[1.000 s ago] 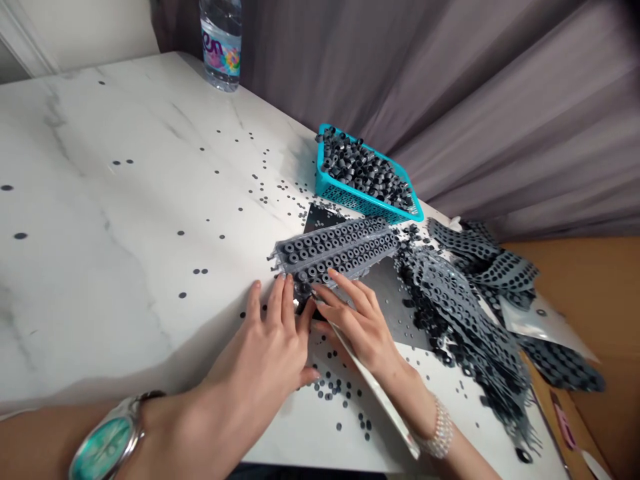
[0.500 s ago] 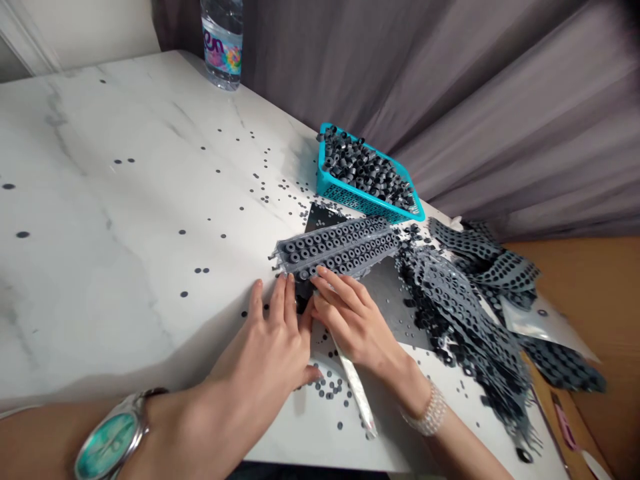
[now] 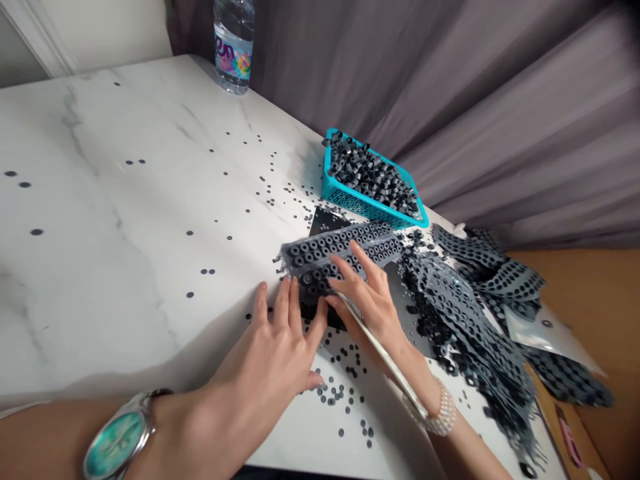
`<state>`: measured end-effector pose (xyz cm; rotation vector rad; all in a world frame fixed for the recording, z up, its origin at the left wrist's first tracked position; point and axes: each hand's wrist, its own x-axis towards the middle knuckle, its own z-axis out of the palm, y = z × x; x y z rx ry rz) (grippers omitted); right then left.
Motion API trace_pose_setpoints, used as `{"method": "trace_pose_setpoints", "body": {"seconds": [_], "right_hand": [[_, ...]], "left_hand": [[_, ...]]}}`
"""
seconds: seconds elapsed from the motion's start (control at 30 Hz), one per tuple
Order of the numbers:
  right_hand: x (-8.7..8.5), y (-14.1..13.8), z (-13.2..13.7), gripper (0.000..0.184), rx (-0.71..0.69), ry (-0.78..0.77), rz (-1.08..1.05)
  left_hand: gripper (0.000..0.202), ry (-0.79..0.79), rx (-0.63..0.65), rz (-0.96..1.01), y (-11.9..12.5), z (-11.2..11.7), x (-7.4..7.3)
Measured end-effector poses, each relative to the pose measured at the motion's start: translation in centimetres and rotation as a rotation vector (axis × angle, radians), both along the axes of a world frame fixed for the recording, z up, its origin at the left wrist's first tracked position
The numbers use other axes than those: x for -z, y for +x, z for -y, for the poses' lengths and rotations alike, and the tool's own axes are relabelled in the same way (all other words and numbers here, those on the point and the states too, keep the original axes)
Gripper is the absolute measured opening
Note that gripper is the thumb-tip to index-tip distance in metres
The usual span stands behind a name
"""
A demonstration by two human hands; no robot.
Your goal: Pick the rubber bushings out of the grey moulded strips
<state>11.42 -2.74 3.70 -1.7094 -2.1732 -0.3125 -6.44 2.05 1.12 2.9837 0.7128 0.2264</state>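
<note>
A grey moulded rubber sheet (image 3: 330,242) with rows of ring-shaped pieces lies slantwise on the table. My left hand (image 3: 280,340) lies low with its fingers stretched out, fingertips touching the sheet's near left end. Between the thumb and fingers of my right hand (image 3: 377,310) is a slim stick-like tool wrapped in white (image 3: 385,357). Its shaft runs back over the palm toward the wrist; the tip is hidden at the sheet's near edge. My right index and middle fingers are raised over the rings. Small dark discs (image 3: 330,393) are scattered below the hands.
A turquoise basket (image 3: 350,197) full of black rubber pieces stands behind the sheet. To the right are a heap of punched grey sheets (image 3: 465,313), a clear plastic bag (image 3: 537,327) and a pink-handled cutter (image 3: 569,437). A water bottle (image 3: 233,50) stands at the back.
My right hand has lifted and spread its upper fingers, and the tool's rear end has swung right toward my wrist. More discs show below the hands. My left hand stays at the sheet.
</note>
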Motion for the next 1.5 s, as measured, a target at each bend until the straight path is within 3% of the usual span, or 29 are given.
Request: {"method": "trace_pose_setpoints", "body": {"seconds": [0.13,0.33,0.7,0.87,1.07,1.17,1.27,1.37,1.5], "right_hand": [[0.3,-0.5,0.4,0.011,-0.121,-0.039,-0.032],[0.6,-0.8,0.2,0.012,-0.157,-0.071,0.005],[0.7,-0.9,-0.3,0.012,-0.174,-0.115,0.126],[1.0,-0.9,-1.7,0.016,-0.155,-0.107,0.149],[0.1,0.3,-3.8,0.018,0.073,0.069,-0.031],[-0.9,1.3,-3.3,0.017,0.214,0.115,-0.154],[-1.6,2.4,-1.9,0.022,0.464,0.132,-0.312],[-2.1,3.8,-0.1,0.028,0.665,0.178,-0.389],[-2.7,5.8,2.1,0.028,0.768,0.274,-0.446]], "left_hand": [[0.08,-0.002,-0.01,-0.043,0.2,0.1,-0.5],[0.073,-0.005,-0.015,-0.051,0.2,0.0,-0.9],[0.081,0.005,-0.019,-0.007,0.4,0.3,0.1],[0.085,0.013,-0.027,-0.042,0.4,0.2,0.3],[0.088,0.042,0.031,-0.032,0.0,0.0,0.7],[0.092,0.066,0.022,-0.073,-0.1,0.0,0.9],[0.091,0.116,0.017,-0.069,0.0,-0.3,0.8],[0.068,0.197,0.019,-0.019,0.3,-1.4,0.2],[0.039,0.295,0.03,0.045,1.0,-3.4,-0.8]]}}
